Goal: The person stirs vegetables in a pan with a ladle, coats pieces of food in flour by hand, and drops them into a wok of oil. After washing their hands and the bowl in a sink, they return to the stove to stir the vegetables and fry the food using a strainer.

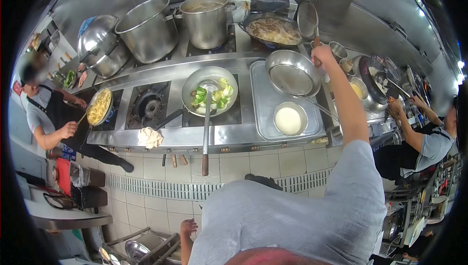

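My right hand is stretched forward, its fingers wrapped round the wooden handle of a round mesh skimmer. The skimmer is tilted up beside a dark wok of bubbling, foamy liquid on the back burner. Down at my side, my left hand holds nothing, its fingers loosely bent and a little apart. In front of me a frying pan holds green leafy vegetables. A long-handled ladle rests in that pan, its wooden grip overhanging the stove edge.
A tray carries a wide strainer and a bowl of creamy liquid. Tall stockpots stand behind. A cloth lies by the pan handle. Co-workers work at a pasta pan on the left and a wok on the right.
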